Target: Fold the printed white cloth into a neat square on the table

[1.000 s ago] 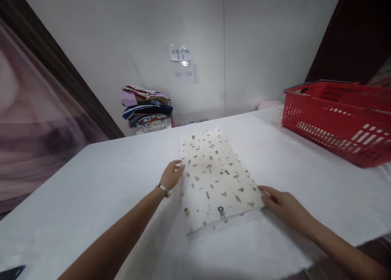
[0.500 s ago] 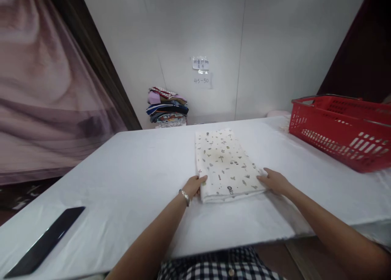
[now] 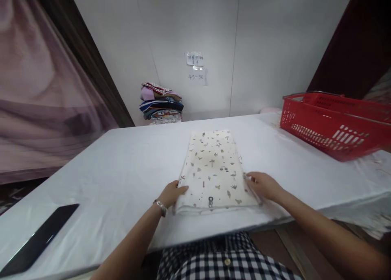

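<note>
A white cloth [image 3: 214,170] printed with small plants and figures lies folded in a layered rectangle on the white-covered table [image 3: 137,162]. My left hand [image 3: 172,193] grips its near left edge, the thumb on top and the other fingers under or beside the fold. At the right edge, my right hand [image 3: 263,185] pinches the cloth's side between thumb and fingers. The fingertips of both hands are partly hidden by the fabric.
A stack of folded fabrics [image 3: 161,103] stands at the back against the wall. On the right sits a red plastic basket [image 3: 332,127]. A dark flat panel [image 3: 39,239] lies at the near left. Paper labels [image 3: 195,68] hang on the wall.
The folded cloth has been turned straighter and drawn nearer the front edge, slightly left. Both hands keep to its sides. The view has shifted a little.
</note>
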`<move>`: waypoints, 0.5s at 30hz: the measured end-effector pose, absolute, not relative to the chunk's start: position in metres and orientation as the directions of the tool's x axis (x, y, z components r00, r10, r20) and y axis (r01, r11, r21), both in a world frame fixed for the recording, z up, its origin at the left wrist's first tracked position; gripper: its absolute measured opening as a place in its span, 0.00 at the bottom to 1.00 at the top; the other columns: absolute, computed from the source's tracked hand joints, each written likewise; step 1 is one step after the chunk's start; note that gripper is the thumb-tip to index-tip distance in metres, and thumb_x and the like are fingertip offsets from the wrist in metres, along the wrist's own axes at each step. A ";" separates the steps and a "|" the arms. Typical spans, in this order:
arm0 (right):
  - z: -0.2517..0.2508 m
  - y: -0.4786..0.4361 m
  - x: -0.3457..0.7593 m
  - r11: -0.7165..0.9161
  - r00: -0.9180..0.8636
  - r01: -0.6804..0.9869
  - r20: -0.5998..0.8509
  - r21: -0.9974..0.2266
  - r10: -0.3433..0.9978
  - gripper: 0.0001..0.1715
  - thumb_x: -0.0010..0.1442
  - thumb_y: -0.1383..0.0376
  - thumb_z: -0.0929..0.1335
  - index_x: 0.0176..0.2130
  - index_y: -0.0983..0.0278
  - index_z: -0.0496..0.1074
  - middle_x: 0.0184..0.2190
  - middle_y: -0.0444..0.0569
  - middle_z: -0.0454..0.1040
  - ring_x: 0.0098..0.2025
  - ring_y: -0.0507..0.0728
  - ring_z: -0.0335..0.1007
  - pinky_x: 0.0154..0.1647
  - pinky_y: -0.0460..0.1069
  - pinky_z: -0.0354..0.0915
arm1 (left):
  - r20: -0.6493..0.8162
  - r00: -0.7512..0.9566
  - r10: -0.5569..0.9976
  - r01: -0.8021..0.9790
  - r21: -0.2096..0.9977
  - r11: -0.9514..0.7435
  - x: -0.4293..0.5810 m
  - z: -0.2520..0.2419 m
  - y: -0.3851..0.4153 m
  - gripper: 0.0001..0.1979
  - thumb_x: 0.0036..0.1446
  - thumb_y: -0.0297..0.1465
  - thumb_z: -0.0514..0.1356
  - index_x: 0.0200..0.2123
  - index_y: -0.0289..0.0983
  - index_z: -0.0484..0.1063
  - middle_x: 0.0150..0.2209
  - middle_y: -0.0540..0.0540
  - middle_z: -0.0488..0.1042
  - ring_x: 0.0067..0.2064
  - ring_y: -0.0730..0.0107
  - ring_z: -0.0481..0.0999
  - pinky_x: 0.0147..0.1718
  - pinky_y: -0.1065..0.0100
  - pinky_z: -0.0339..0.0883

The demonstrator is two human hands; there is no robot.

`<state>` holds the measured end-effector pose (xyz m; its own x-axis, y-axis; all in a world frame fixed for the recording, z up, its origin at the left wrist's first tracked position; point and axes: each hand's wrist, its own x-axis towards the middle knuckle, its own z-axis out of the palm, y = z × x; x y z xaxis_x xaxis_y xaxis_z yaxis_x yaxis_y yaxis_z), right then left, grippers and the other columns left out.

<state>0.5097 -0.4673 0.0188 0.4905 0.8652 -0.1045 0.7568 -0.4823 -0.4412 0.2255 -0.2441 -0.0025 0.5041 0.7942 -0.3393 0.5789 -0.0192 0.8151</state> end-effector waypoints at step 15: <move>0.011 -0.355 0.545 -0.718 0.736 0.618 -0.086 -0.321 0.671 0.19 0.58 0.58 0.62 0.45 0.66 0.66 0.43 0.57 0.72 0.44 0.61 0.68 0.37 0.50 0.59 | -0.235 0.467 0.852 0.651 0.744 -0.151 0.226 -0.008 -0.246 0.17 0.55 0.44 0.48 0.24 0.40 0.66 0.25 0.47 0.73 0.32 0.63 0.71 0.31 0.67 0.60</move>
